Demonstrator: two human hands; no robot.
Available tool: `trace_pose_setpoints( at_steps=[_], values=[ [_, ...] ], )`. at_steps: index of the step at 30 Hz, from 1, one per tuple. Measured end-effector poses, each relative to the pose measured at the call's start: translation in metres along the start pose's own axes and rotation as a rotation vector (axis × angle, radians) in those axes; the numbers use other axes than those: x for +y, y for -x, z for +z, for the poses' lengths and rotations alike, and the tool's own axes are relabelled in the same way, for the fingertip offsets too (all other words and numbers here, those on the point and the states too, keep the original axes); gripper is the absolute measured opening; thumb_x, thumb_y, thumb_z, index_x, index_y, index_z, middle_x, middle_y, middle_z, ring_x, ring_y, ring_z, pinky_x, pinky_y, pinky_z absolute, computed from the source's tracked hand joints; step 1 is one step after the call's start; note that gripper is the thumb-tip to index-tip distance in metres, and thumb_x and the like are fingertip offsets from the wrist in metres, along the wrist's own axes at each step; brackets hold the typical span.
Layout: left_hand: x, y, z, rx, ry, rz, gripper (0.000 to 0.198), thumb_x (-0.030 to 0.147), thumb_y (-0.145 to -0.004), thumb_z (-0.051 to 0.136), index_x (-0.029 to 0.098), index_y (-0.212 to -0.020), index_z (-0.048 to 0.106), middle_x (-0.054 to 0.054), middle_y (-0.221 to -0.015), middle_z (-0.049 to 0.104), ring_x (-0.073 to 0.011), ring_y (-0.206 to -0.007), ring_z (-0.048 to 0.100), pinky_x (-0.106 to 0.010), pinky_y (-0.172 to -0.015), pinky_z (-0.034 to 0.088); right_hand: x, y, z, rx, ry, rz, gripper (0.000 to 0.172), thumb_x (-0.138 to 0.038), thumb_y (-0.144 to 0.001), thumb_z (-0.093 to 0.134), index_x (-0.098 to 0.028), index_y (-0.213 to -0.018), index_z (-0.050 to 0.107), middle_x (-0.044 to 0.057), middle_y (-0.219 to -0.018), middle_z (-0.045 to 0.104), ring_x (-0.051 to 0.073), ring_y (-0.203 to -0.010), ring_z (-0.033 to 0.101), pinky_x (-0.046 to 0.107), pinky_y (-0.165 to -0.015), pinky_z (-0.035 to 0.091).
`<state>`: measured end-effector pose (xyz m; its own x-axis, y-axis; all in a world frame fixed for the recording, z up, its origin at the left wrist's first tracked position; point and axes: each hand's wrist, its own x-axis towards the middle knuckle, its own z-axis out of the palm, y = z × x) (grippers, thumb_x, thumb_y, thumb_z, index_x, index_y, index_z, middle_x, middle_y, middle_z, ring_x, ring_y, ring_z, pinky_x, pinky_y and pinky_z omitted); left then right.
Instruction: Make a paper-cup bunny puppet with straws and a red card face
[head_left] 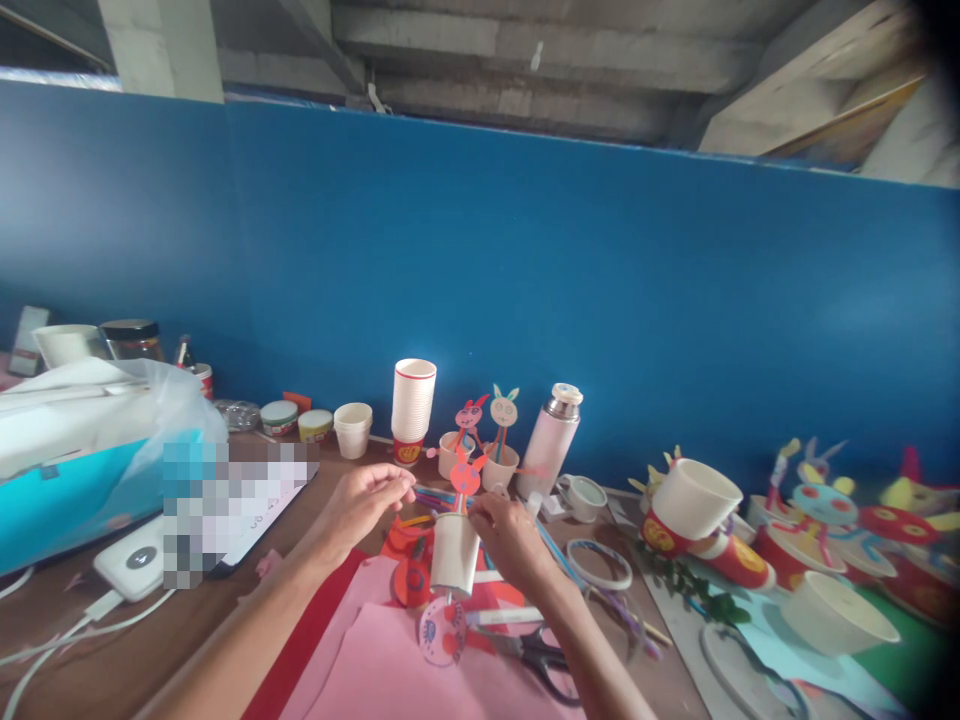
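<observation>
A white paper cup [454,556] is in front of me, with a red rabbit-eared paper face [466,477] on a short stem above it. Below the cup shows a round pink paper face [442,632] with drawn eyes. My right hand [508,530] is at the cup's upper right edge, its fingertips pinched close to the stem. What lies between them is hidden. To the left of the cup, apart from it, my left hand [377,500] has thumb and fingers drawn together. Anything in them is too small to make out.
Pink paper sheets [375,655] and black-handled scissors [546,662] lie under and beside my arms. Behind stand a stack of paper cups [413,400], two finished-looking cup figures [504,408] and a pale thermos [551,435]. A power bank [135,558] is left; more cup figures [823,505] stand right.
</observation>
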<state>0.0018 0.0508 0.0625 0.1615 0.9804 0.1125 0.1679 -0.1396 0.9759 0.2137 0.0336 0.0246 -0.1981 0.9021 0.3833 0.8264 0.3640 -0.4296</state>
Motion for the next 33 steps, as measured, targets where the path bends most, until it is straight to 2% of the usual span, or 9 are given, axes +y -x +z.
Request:
trace_pose_setpoints(
  at_steps=[7,16,26,33],
  values=[
    [0.001,0.000,0.000,-0.015,-0.010,-0.006,0.024,0.036,-0.074,0.054,0.014,-0.078,0.063,-0.003,-0.068,0.065,-0.0133,-0.061,0.052,-0.025,-0.063,0.040,-0.001,0.001,-0.005,-0.043,-0.024,0.015,0.019,-0.013,-0.078,0.041,-0.017,-0.066,0.055,-0.001,-0.066,0.059,0.009,-0.059,0.049,0.020,-0.055,0.028],
    [0.001,0.001,0.000,-0.028,-0.028,0.002,0.024,0.036,-0.075,0.053,0.015,-0.078,0.063,-0.003,-0.069,0.065,-0.0134,-0.062,0.052,-0.026,-0.065,0.039,-0.003,0.002,-0.009,-0.123,-0.024,0.060,0.021,-0.016,-0.080,0.041,-0.016,-0.072,0.061,0.000,-0.066,0.059,0.010,-0.061,0.051,0.019,-0.055,0.029],
    [0.002,0.002,-0.001,-0.033,-0.032,0.006,0.024,0.036,-0.074,0.053,0.015,-0.076,0.063,-0.003,-0.069,0.065,-0.0135,-0.061,0.052,-0.025,-0.063,0.040,-0.002,0.002,-0.010,-0.122,-0.039,0.015,0.020,-0.015,-0.079,0.042,-0.017,-0.071,0.060,-0.001,-0.064,0.058,0.009,-0.059,0.051,0.019,-0.054,0.030],
    [-0.002,0.000,-0.001,-0.026,-0.023,0.005,0.023,0.036,-0.074,0.054,0.015,-0.075,0.064,-0.002,-0.068,0.066,-0.0146,-0.063,0.055,-0.025,-0.064,0.041,-0.003,0.002,-0.014,-0.058,-0.061,0.008,0.018,-0.014,-0.078,0.043,-0.018,-0.068,0.057,-0.003,-0.064,0.059,0.009,-0.057,0.049,0.020,-0.054,0.028]
  ],
)
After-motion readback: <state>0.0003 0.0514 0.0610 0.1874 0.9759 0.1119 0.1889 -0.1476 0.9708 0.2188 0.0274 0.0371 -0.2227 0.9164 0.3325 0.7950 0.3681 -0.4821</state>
